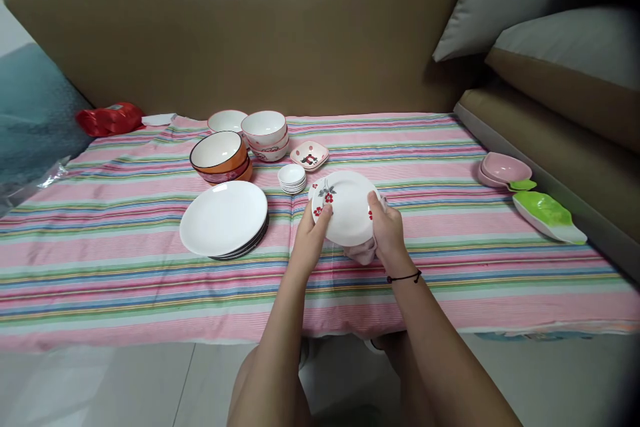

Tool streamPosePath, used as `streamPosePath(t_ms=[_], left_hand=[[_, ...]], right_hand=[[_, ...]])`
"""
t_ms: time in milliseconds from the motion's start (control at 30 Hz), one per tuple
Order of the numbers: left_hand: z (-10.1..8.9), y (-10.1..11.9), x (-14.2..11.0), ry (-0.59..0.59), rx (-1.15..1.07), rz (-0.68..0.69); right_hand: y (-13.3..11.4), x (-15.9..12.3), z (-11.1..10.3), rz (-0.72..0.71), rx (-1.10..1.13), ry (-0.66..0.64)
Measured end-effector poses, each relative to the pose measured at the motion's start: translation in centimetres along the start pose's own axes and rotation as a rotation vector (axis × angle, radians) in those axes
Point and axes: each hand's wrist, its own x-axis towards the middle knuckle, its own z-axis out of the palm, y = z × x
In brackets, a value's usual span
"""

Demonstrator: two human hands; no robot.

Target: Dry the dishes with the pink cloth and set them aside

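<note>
Both my hands hold a small white plate with red flowers (347, 207) above the striped cloth. My left hand (313, 233) grips its left rim with the thumb on top. My right hand (387, 233) grips the right rim and also holds a pink cloth (361, 252) bunched under the plate. A black cord sits on my right wrist.
A stack of white plates (223, 219) lies to the left. Behind are orange bowls (220, 157), white bowls (264, 130), small white dishes (291, 178) and a pink square dish (309, 155). Pink dishes (503, 170) and a green leaf dish (547, 215) sit at right. A red bag (110, 119) lies far left.
</note>
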Motion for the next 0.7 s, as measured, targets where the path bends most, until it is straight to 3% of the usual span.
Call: streamPosePath(t_ms=[133,267,433,533,600,700], left_hand=[[-0.4,-0.7,0.5,0.091,0.051,-0.183],[-0.7,-1.3,1.0,0.179,-0.063,-0.188],[-1.1,-1.3,1.5,0.203,-0.218,-0.160],[-1.3,-1.1,1.6,0.219,-0.234,-0.172],[-1.1,-1.1,1.6,0.226,-0.256,-0.159],[-0.7,-1.1,1.6,0.177,-0.316,-0.120]], right_hand=[[-0.1,0.2,-0.2,-0.072,-0.179,-0.021],[-0.5,0.1,-0.8,-0.269,-0.312,-0.052],[-1.0,0.8,-2.7,-0.477,-0.757,0.001],[-1.6,1.1,-3.6,-0.680,-0.719,0.046],[-2.1,0.9,-3.7,-0.637,-0.534,-0.017],[-2.3,0.2,-3.2,-0.267,-0.271,-0.321]])
